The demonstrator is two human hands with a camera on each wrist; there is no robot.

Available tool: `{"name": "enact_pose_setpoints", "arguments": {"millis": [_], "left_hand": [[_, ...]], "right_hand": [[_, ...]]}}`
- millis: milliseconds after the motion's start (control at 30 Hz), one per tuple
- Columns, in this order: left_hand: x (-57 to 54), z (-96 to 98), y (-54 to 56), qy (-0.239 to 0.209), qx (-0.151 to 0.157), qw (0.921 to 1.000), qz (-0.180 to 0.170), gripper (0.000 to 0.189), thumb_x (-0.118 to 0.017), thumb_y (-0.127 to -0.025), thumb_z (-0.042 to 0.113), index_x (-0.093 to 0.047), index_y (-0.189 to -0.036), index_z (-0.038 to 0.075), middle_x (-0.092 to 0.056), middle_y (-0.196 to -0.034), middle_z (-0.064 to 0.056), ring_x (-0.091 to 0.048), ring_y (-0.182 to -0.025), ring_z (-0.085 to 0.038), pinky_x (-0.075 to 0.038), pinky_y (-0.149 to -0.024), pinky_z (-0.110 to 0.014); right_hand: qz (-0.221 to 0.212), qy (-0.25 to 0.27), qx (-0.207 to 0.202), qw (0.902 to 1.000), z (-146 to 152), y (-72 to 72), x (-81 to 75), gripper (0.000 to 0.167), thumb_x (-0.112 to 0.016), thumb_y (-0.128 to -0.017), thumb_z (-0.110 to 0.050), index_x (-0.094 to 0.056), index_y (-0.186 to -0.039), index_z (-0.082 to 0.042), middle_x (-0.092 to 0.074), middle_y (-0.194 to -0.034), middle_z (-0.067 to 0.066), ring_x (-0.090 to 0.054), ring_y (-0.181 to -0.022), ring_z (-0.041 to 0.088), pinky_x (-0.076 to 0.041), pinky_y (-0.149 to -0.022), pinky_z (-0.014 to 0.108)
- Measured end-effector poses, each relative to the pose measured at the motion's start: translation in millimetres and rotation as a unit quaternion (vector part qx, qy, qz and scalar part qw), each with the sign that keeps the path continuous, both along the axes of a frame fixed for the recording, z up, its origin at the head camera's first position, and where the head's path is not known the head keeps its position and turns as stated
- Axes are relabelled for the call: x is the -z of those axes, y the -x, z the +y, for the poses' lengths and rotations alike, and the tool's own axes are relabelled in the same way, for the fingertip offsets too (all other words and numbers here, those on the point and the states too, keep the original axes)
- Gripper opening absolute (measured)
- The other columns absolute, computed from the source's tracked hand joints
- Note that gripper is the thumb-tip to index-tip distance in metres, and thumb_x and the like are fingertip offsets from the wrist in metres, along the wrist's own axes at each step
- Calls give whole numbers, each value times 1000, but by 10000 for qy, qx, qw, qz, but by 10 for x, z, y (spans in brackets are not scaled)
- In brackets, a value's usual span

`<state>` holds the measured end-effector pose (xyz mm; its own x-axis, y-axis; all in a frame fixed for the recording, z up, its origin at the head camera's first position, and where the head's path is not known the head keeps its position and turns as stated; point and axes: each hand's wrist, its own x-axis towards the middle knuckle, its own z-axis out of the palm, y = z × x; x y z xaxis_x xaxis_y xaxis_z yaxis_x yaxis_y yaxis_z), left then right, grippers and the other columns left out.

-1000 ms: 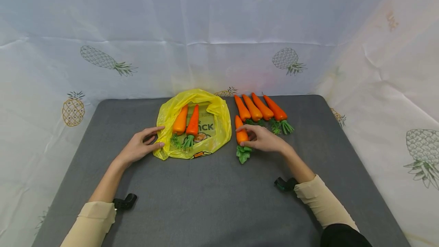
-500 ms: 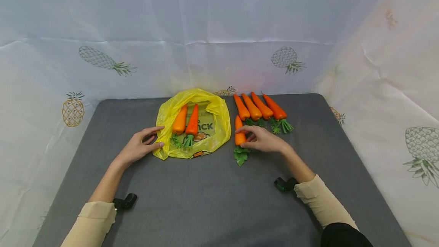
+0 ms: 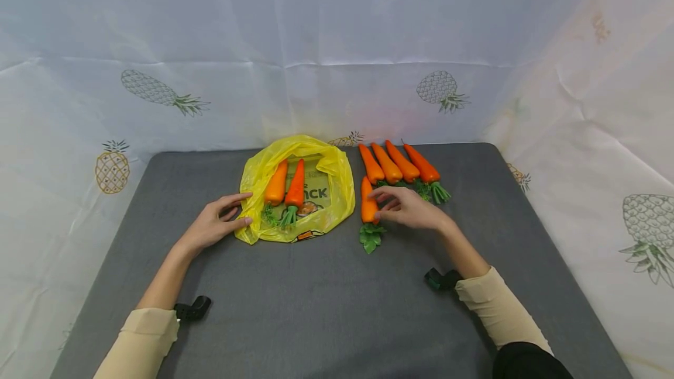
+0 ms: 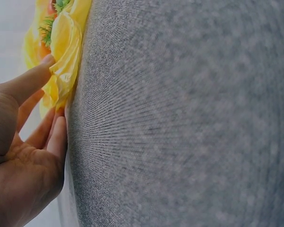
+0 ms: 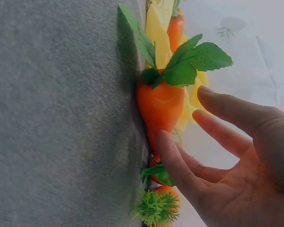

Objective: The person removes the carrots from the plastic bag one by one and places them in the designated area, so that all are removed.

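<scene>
My left hand (image 3: 218,221) rests at the left edge of a yellow plastic bag (image 3: 344,192), thumb and fingers spread apart. In the left wrist view its fingertips touch the bag's crumpled rim (image 4: 66,66). Inside the bag lie two carrots, an orange carrot (image 3: 276,185) and a redder carrot (image 3: 296,185), green tops toward me. To the right of the bag, a single leafy-topped carrot (image 3: 368,206) lies on the table. Beside it is my right hand (image 3: 408,206), fingers loose and parted; in the right wrist view its fingertips overlap the carrot (image 5: 161,104) without closing round it.
Several more carrots (image 3: 404,162) lie side by side near the table's back right, partly hidden by the right hand. The grey table (image 3: 305,303) stretches toward me. A white cloth with pineapple prints (image 3: 337,28) hangs behind.
The leafy-topped carrot shifted slightly left between the earlier frames. My right hand, which held it, has loosened its fingers and drawn slightly up and right. The left hand stays put.
</scene>
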<state>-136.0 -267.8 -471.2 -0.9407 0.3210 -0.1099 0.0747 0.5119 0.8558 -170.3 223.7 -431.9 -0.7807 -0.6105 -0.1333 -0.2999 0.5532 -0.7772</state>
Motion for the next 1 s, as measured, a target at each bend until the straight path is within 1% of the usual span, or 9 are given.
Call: {"name": "enact_pose_setpoints", "arguments": {"millis": [133,367,533,700,833,1000], "left_hand": [[-1,7,2,6,11,10000,-7,68,-76,-105,21,-47,-165,10,-42,-170,-24,-39,-160,-45,-37,-131,-50],[14,1,6,40,33,10000,58,68,-76,-105,21,-47,-165,9,-43,-169,-24,-39,-159,-46,-37,-131,-51],[20,1,10,66,37,9999,71,68,-76,-105,21,-47,-165,10,-43,-169,-24,-40,-159,-45,-38,-130,-51],[21,7,9,71,15,9999,78,67,-76,-104,21,-48,-165,10,-44,-168,-24,-40,-159,-45,-38,-130,-50],[22,19,5,66,-13,10000,67,68,-76,-104,22,-48,-165,11,-44,-168,-23,-41,-158,-45,-39,-129,-50],[20,5,1,62,0,9999,89,67,-76,-105,21,-48,-165,10,-44,-168,-24,-41,-158,-45,-38,-129,-50]], "right_hand": [[52,80,106,9999,5,17,-37,49,-73,-106,-17,-61,-150,-2,-66,-144,25,-72,-124,41,-66,-107,54],[132,247,181,9994,-48,83,-113,49,-74,-105,-13,-61,-151,-2,-67,-146,22,-73,-122,37,-67,-106,53],[194,400,189,9988,-100,113,-190,48,-73,-105,-11,-61,-151,-2,-66,-146,25,-73,-122,37,-66,-106,54],[242,445,176,9986,-143,148,-237,46,-74,-105,-13,-63,-149,-6,-67,-145,25,-73,-121,37,-66,-106,54],[351,424,147,9984,-175,169,-269,45,-74,-105,-13,-64,-148,-8,-65,-149,24,-71,-123,36,-66,-106,53],[289,425,209,9985,-207,168,-321,44,-74,-105,-16,-63,-148,-10,-65,-147,24,-73,-118,32,-66,-107,53]]}}
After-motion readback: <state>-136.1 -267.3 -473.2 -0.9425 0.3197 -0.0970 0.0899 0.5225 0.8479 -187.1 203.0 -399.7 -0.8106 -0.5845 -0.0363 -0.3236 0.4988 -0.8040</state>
